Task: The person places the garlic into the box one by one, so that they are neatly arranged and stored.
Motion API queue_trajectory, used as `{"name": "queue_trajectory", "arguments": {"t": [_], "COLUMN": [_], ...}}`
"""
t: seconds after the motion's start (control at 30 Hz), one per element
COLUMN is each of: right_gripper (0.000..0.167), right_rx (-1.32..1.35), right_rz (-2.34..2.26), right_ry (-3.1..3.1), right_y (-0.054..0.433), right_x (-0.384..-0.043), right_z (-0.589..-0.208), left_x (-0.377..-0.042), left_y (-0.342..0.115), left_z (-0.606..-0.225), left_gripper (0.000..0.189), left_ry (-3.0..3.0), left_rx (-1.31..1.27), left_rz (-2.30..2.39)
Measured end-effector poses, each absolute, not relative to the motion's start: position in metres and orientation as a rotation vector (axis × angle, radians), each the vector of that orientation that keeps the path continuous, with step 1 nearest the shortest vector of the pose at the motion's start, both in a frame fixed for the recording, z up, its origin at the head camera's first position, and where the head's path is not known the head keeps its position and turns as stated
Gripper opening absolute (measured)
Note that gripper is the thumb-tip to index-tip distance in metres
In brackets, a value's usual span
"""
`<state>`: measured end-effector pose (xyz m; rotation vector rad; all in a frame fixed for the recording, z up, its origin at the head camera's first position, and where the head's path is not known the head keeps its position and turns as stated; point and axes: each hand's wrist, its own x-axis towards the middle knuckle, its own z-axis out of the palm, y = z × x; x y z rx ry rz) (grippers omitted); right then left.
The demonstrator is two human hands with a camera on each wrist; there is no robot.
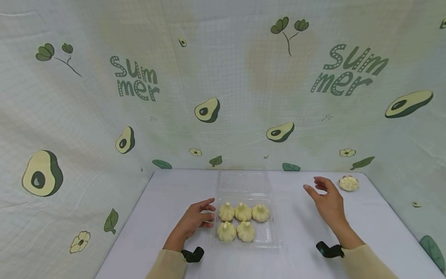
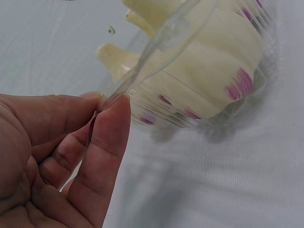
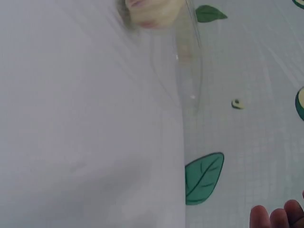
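A clear plastic clamshell box (image 1: 262,243) lies on the table with its lid (image 1: 242,182) folded back. Several garlic bulbs (image 1: 243,212) sit inside, three in the far row and two in the near row at left and middle; the near right spot is bare. My left hand (image 1: 196,217) pinches the box's left rim (image 2: 137,76) between thumb and fingers, with purple-marked garlic (image 2: 204,71) just behind the plastic. My right hand (image 1: 329,201) is raised over the table right of the box, fingers loosely curved and holding nothing. Nearest to it lies a separate garlic bulb (image 1: 349,183).
The white table (image 1: 296,255) ends at the back against a hanging cloth (image 1: 240,69) printed with avocados, leaves and lettering. The cloth also drapes along the left and right sides. The separate bulb lies near the table's far right corner.
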<state>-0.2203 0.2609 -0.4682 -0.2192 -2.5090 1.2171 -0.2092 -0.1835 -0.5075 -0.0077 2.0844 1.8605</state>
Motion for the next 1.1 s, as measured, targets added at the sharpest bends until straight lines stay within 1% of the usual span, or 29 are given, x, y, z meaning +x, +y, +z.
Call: {"name": "queue_trajectory", "arguments": {"t": [0.43, 0.67, 0.87, 1.1], "right_gripper": [0.067, 0.073, 0.079, 0.085], "right_rx": [-0.445, -0.549, -0.630, -0.635], "right_rz": [1.144, 1.140, 1.154, 1.126], "right_ry": [-2.447, -2.451, -2.506, -2.593], "right_y": [0.326, 0.362, 0.384, 0.397], "right_x": [-0.248, -0.262, -0.271, -0.279], "right_z": [-0.481, -0.488, -0.496, -0.501], "left_x": [-0.211, -0.212, -0.211, -0.210], "left_y": [-0.183, -0.183, -0.183, -0.183], "left_z": [-0.508, -0.509, -0.509, -0.509], "left_gripper": [0.067, 0.067, 0.068, 0.068], "left_ry": [2.088, 2.092, 2.087, 2.079], "left_rx": [-0.016, -0.027, -0.030, -0.022], "left_rz": [1.859, 1.859, 1.858, 1.865]}}
